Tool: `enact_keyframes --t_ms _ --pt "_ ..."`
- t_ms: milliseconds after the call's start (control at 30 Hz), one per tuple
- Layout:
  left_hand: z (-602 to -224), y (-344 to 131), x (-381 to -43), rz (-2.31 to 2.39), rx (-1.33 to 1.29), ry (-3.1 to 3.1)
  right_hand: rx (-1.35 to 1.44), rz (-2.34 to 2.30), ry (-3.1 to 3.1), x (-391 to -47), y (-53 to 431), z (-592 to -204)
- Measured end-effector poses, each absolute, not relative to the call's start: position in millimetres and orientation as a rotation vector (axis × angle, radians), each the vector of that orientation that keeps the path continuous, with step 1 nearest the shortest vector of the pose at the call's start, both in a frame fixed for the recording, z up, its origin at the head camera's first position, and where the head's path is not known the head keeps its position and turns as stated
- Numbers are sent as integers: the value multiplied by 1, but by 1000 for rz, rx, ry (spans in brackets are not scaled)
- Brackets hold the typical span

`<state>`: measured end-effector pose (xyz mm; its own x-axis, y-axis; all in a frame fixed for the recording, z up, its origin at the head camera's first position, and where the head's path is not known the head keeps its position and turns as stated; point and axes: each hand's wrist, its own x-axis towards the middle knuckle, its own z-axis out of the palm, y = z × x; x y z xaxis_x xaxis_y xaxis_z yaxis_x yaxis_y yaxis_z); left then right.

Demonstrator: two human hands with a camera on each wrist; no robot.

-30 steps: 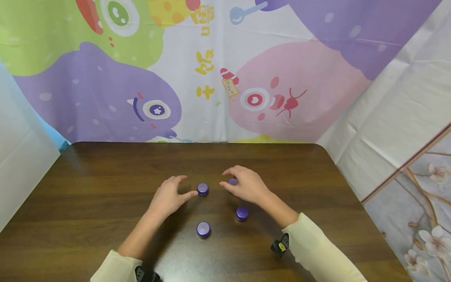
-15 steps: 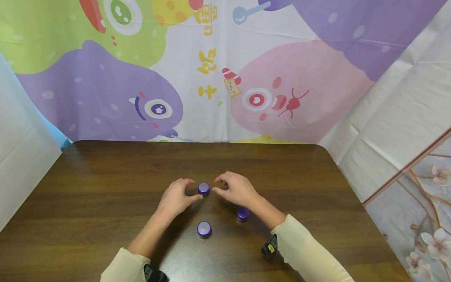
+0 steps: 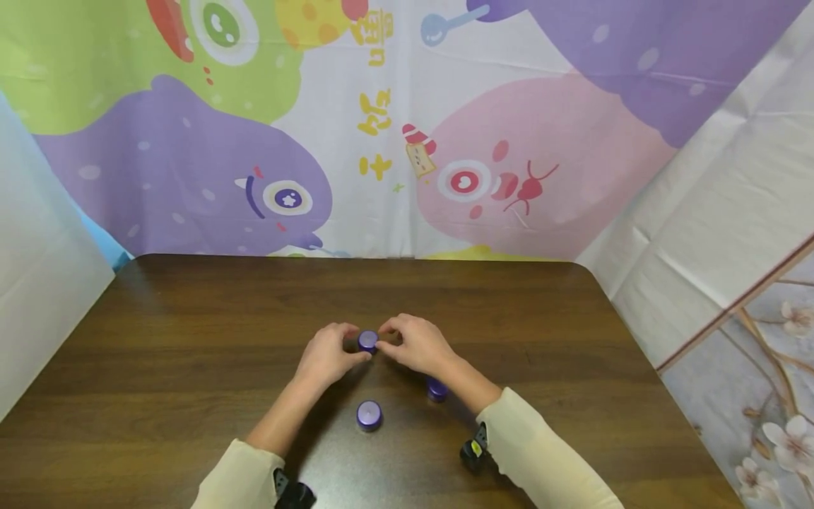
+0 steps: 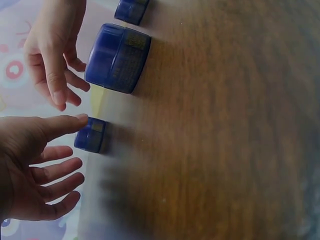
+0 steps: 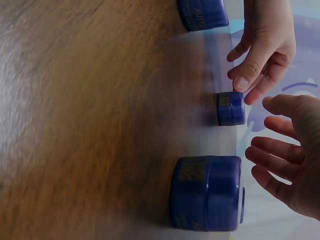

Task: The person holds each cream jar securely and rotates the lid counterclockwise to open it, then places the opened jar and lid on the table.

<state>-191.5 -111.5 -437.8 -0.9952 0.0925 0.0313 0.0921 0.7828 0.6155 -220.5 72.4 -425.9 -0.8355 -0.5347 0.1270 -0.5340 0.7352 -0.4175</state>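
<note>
Between my hands on the brown tabletop stands a small purple lidded jar point(image 3: 367, 341). My left hand point(image 3: 323, 357) is at its left, with the thumb close in front and the fingers behind. From the right my right hand point(image 3: 416, 345) reaches in, thumb tip at the lid's edge. In the right wrist view, fingers of my right hand point(image 5: 295, 155) are spread and apart from the jar point(image 5: 231, 108), while the left thumb point(image 5: 242, 82) is at its side. Neither hand is seen to grip it. Whether the thumbs touch it is hard to tell.
A second purple jar point(image 3: 369, 415) stands nearer me. Another jar point(image 3: 437, 389) lies partly under my right wrist. Behind it in the right wrist view shows an edge of one more lid point(image 5: 243, 205). A patterned cloth point(image 3: 356, 212) hangs behind the table point(image 3: 191, 339).
Both hands have closed in on the far jar. The right hand has moved left from another jar, which it now hides; the left has shifted slightly right.
</note>
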Motion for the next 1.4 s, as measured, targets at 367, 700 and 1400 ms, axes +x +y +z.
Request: enact_keyframes --t_ms 367,700,1400 --pt "-443 -108 -194 1065 170 2963 -851 -728 2913 -224 65 -431" --pt "-448 -106 -198 1069 166 2965 -826 -736 2903 -226 62 -438" --pt "-449 -102 -198 903 145 3031 -880 -594 2886 -231 47 -439"
